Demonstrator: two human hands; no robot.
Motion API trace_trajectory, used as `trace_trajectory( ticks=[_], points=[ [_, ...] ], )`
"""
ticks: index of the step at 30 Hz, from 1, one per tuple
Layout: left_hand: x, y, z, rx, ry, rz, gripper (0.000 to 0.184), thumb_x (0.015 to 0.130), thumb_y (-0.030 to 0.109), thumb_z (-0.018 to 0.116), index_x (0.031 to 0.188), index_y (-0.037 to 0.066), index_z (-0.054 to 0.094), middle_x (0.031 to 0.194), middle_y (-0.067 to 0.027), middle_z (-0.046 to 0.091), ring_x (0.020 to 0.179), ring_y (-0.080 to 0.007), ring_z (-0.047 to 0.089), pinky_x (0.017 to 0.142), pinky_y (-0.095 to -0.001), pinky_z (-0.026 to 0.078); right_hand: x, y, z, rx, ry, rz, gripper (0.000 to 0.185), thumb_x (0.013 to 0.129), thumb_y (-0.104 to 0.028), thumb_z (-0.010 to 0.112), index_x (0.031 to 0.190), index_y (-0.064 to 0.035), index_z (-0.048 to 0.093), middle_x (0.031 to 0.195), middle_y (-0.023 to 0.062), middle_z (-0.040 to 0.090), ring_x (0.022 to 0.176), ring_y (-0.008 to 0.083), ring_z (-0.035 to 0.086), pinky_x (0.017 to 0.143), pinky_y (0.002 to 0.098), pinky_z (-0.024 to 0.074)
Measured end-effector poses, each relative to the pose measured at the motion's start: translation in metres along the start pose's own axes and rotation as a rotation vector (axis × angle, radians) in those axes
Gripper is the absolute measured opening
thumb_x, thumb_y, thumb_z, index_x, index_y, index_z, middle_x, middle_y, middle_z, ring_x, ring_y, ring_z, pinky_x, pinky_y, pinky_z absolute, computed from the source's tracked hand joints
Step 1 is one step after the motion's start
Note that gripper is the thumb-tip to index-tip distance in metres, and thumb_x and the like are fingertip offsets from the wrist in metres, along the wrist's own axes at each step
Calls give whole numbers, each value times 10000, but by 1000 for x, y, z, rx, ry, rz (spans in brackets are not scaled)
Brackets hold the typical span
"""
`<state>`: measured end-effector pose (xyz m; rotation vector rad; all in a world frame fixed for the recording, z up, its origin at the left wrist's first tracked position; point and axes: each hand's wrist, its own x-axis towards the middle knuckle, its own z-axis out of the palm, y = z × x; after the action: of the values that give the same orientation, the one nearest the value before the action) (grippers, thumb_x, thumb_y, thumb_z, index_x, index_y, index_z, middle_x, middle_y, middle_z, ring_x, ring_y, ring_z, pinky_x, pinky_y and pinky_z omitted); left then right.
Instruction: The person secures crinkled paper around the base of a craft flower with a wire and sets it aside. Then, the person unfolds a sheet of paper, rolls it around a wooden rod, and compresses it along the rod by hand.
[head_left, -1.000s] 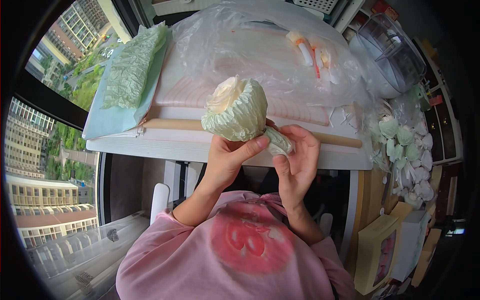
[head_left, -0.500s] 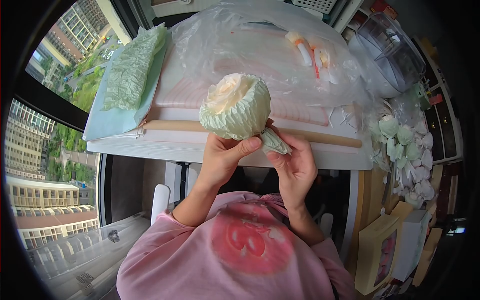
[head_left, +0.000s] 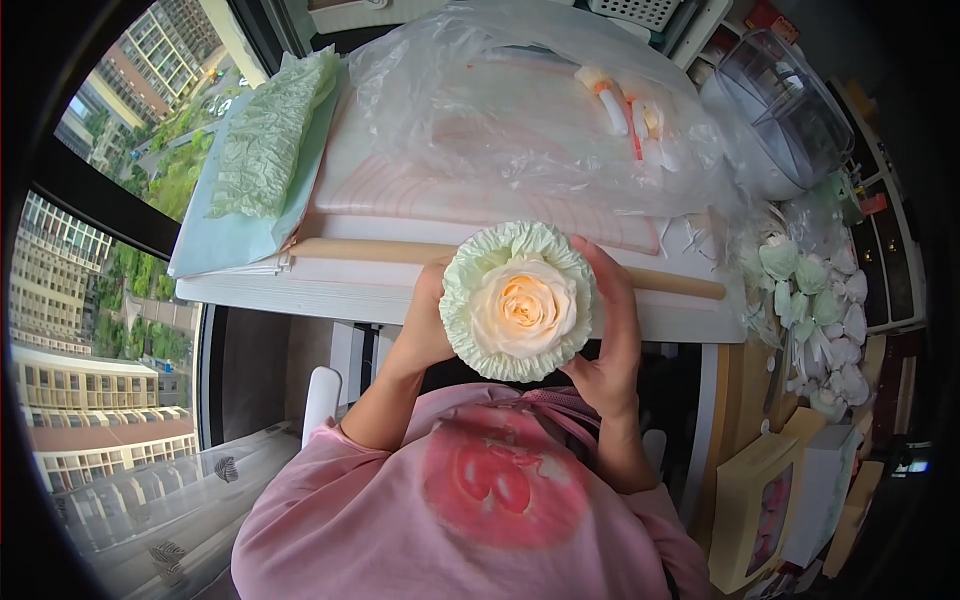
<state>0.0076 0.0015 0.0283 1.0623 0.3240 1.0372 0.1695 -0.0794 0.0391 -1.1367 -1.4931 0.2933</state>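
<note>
A cream rose with a peach centre (head_left: 524, 306) faces up at me. Pale green crinkled paper (head_left: 466, 262) rings it like a ruffled collar. My left hand (head_left: 428, 318) grips the wrapped rose from the left and below, its fingers mostly hidden behind the paper. On the other side my right hand (head_left: 617, 335) curves round the paper's edge, fingers at the upper right and thumb at the lower right. The gathered paper end is out of sight beneath the bloom.
Behind the rose a cardboard tube (head_left: 375, 251) lies along the white table (head_left: 240, 293). Clear plastic sheeting (head_left: 430, 90) covers much of the tabletop. Green crinkled paper (head_left: 265, 140) rests on blue sheets at left. Wrapped flowers (head_left: 815, 290) and a windowed box (head_left: 755, 510) are at right.
The rose has tipped from its side view to face me and come lower and to the right. My right hand has moved from the gathered paper end to the collar's right edge.
</note>
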Motion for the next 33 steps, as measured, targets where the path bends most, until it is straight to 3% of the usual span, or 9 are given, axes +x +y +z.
trace_trajectory(
  ticks=[1, 6, 17, 20, 23, 25, 28, 32, 33],
  points=[
    [4, 0, 1, 89, -43, 51, 329, 642, 74, 745, 930, -13, 611, 951, -87, 634, 905, -176, 566, 780, -297, 452, -2, 4, -5, 66, -68, 22, 825, 658, -254, 776, 1313, -5, 341, 1326, 171, 408, 1224, 310, 378, 1004, 406, 309],
    [20, 3, 8, 637, -253, 407, 232, 606, 55, 700, 824, 9, 635, 814, -71, 612, 755, -211, 531, 666, -296, 431, 15, -7, -2, -64, -162, -40, 757, 644, -186, 758, 1280, -11, 388, 1296, 162, 439, 1213, 316, 397, 1007, 399, 307],
    [16, 5, 7, 687, -286, 407, 220, 622, 34, 679, 830, 4, 614, 790, -78, 584, 749, -251, 518, 685, -315, 430, 17, 2, -2, 206, -321, 104, 548, 672, -132, 723, 1157, -40, 484, 1208, 145, 520, 1141, 300, 483, 963, 376, 363],
    [14, 3, 8, 773, -296, 387, 376, 622, 34, 689, 978, 1, 575, 953, -103, 576, 874, -265, 543, 758, -315, 441, 16, 2, -2, 214, -266, 70, 481, 681, -128, 715, 1115, -50, 522, 1221, 151, 512, 1123, 299, 502, 934, 367, 394],
    [13, 7, 4, 445, -321, 231, 656, 607, 117, 752, 1186, 4, 466, 1196, -142, 483, 1090, -285, 488, 891, -351, 407, 17, -9, -5, 407, -174, 477, 420, 690, -141, 710, 1068, -45, 552, 1202, 157, 528, 1100, 302, 523, 902, 366, 424],
    [16, 18, -7, 491, -545, 285, 1000, 545, 274, 839, 1338, 1, 294, 1358, -177, 334, 1245, -284, 360, 994, -399, 321, 17, -9, -7, 365, -171, 428, 390, 692, -146, 707, 1040, -41, 567, 1175, 149, 551, 1084, 304, 535, 892, 365, 434],
    [13, 21, 4, 262, -547, 336, 1193, 486, 401, 866, 1383, -12, 196, 1386, -206, 304, 1287, -284, 303, 1030, -415, 261, 15, -4, -7, 337, -222, 274, 379, 687, -141, 703, 1026, -34, 571, 1135, 136, 578, 1073, 302, 542, 888, 367, 437],
    [14, 14, 13, 145, -602, 315, 1181, 511, 328, 872, 1388, -20, 161, 1346, -219, 362, 1251, -300, 365, 1038, -410, 247, 14, -5, -10, 242, -336, 211, 383, 687, -127, 696, 1036, -33, 569, 1126, 139, 576, 1068, 321, 539, 885, 385, 438],
    [19, 17, 13, 204, -666, 363, 1245, 455, 347, 888, 1374, -46, 145, 1274, -293, 406, 1234, -356, 383, 1053, -445, 215, 12, -4, -10, 241, -333, 212, 383, 687, -127, 696, 1036, -33, 569, 1126, 139, 576, 1068, 321, 539, 885, 385, 438]
  ],
)
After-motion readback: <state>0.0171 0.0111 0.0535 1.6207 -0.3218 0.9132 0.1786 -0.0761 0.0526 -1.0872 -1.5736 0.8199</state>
